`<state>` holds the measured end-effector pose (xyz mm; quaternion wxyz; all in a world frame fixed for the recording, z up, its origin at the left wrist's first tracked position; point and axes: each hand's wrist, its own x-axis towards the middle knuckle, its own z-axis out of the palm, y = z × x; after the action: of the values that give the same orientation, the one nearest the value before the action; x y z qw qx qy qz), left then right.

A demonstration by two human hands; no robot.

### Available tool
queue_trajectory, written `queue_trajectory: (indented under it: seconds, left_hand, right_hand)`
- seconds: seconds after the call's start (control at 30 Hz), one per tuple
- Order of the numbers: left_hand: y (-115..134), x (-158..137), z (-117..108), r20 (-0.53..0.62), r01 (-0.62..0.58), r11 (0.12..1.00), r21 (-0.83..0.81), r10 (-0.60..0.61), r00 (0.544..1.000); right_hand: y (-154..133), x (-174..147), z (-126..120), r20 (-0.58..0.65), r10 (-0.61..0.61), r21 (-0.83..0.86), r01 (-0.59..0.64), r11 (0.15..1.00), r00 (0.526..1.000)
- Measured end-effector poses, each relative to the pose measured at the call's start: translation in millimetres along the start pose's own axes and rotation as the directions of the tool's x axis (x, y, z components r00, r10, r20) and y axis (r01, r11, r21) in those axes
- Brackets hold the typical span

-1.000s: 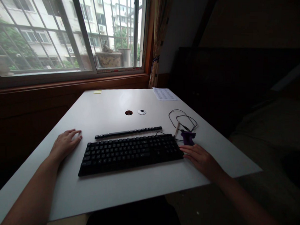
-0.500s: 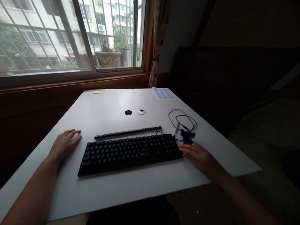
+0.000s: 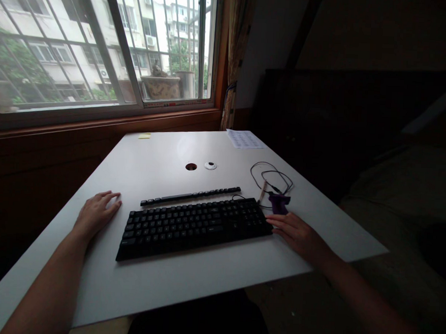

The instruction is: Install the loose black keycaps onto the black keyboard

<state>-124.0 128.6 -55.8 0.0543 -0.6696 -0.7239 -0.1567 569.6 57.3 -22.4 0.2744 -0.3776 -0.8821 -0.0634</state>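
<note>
A black keyboard [image 3: 194, 227] lies at a slant on the white table, and its front strip shows no keycaps. Behind it, loose black keycaps [image 3: 192, 195] are lined up in a row, a long one among them. My left hand [image 3: 98, 213] rests on the tabletop left of the keyboard, apart from it, fingers loosely spread and holding nothing. My right hand [image 3: 292, 231] is at the keyboard's right end, fingers stretched out, with the tips at its edge. Just beyond that hand sits a crumpled purple cloth [image 3: 279, 204], beside a thin light-coloured stick-like tool [image 3: 262, 192].
A thin black cable [image 3: 271, 164] is coiled at the right of the table [image 3: 158, 292]. Farther back are a round hole [image 3: 191, 167], a white round cover [image 3: 210, 166], printed paper [image 3: 245, 139] and a yellow note [image 3: 144, 136]. A barred window [image 3: 102, 48] stands beyond.
</note>
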Motion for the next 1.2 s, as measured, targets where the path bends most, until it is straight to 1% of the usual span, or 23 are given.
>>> queue_trajectory:
  seconds: [0.1, 0.3, 0.47, 0.87, 1.07, 1.2]
  left_hand:
    - [-0.1, 0.0, 0.4, -0.004, -0.005, 1.0, -0.002, 0.005, 1.0]
    - [-0.2, -0.4, 0.9, -0.018, 0.001, 1.0, -0.018, -0.001, 1.0]
    - [0.2, -0.5, 0.2, -0.011, -0.008, 1.0, -0.011, 0.008, 1.0]
    - [-0.7, 0.8, 1.5, -0.004, 0.006, 1.0, -0.001, -0.006, 1.0]
    - [0.5, 0.5, 0.7, 0.008, 0.008, 1.0, -0.004, -0.008, 1.0]
    - [0.4, 0.1, 0.7, 0.003, -0.001, 1.0, -0.004, 0.001, 1.0]
  right_hand:
    - [-0.5, 1.1, 0.2, -0.016, -0.019, -0.01, 0.018, 1.0, 1.0]
    - [-0.8, 0.6, 0.0, -0.015, 0.006, -0.008, -0.006, 1.0, 1.0]
    - [-1.4, 1.0, 0.1, -0.028, -0.007, 0.008, 0.008, 1.0, 1.0]
    - [-4.8, 4.5, -5.1, 0.023, -0.009, 0.02, 0.009, 1.0, 1.0]
    - [-9.2, 4.1, 0.3, -0.028, 0.011, 0.003, -0.011, 1.0, 1.0]
    - [-10.2, -0.1, 6.0, -0.035, 0.022, -0.008, -0.022, 1.0, 0.999]
